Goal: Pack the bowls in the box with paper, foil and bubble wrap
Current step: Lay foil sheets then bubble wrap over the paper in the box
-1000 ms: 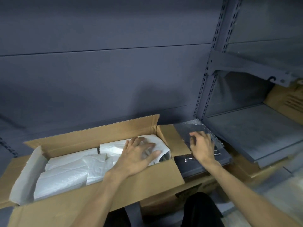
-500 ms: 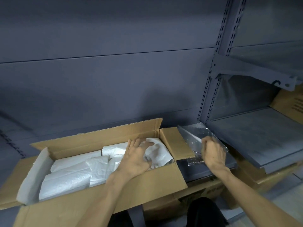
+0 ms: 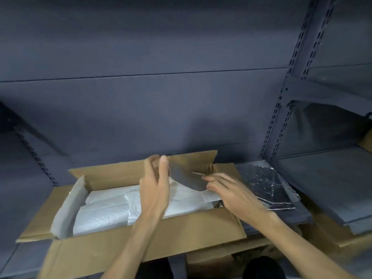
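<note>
An open cardboard box (image 3: 181, 236) sits on a grey shelf, filled with white paper-wrapped bundles (image 3: 108, 210). Over its right half I hold a grey sheet of foil (image 3: 187, 178) between both hands. My left hand (image 3: 156, 182) pinches the sheet's left end with fingers raised near the back flap. My right hand (image 3: 227, 188) pinches its right end. No bare bowl is visible; the wrapping hides the contents.
A stack of shiny foil and bubble-wrap sheets (image 3: 265, 184) lies on the shelf right of the box. A slotted upright post (image 3: 285, 97) and a lower shelf board (image 3: 330, 184) stand at right. More cardboard boxes (image 3: 221, 260) sit below.
My right hand took a foil sheet from the stack and carried it left over the box. My left hand rose off the wrapped bundle and took the sheet's other end.
</note>
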